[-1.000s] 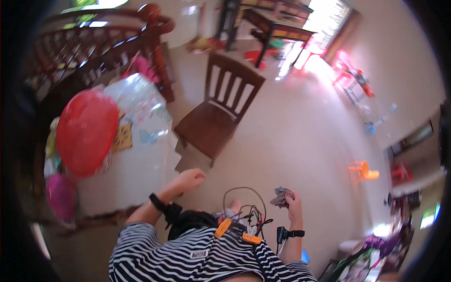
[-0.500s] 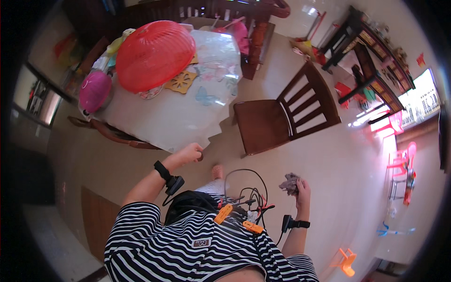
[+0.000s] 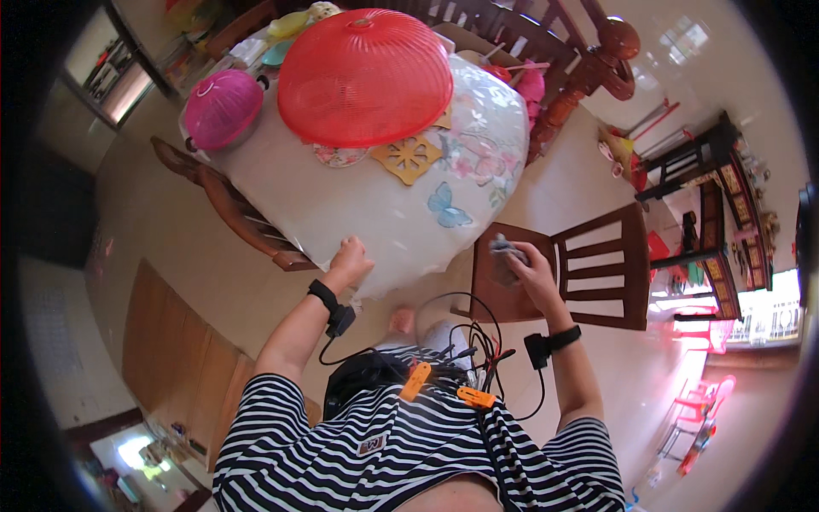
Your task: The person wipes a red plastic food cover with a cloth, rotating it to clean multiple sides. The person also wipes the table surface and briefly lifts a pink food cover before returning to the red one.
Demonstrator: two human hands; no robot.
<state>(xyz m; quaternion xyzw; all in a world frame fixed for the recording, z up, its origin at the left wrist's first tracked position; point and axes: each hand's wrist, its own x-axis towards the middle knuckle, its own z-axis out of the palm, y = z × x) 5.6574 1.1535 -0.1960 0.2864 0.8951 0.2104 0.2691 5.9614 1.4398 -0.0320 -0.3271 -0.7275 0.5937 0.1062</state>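
Note:
My right hand (image 3: 536, 271) is closed on a crumpled grey cloth (image 3: 502, 266), held over the seat of a brown wooden chair (image 3: 525, 294). My left hand (image 3: 348, 260) is closed at the near edge of the dining table (image 3: 299, 200). Its fingers are curled in, and whatever they hold, if anything, is hidden. The table has a pale cover with flowers and a blue butterfly. On it stand a large red mesh food cover (image 3: 367, 81), a yellow cut-out trivet (image 3: 407, 160) and a pot with a purple cover (image 3: 223, 109).
Another wooden chair (image 3: 230, 209) is tucked at the table's left side. A wooden bench with a carved post (image 3: 614, 43) stands behind the table. Farther right are dark carved furniture (image 3: 725, 205) and pink plastic chairs (image 3: 704, 397). Black cables (image 3: 486, 333) hang in front of my waist.
I have come closer to the table and chair. My right hand has risen with the grey cloth, from above the floor to over the chair seat. My left hand is now over the table's edge.

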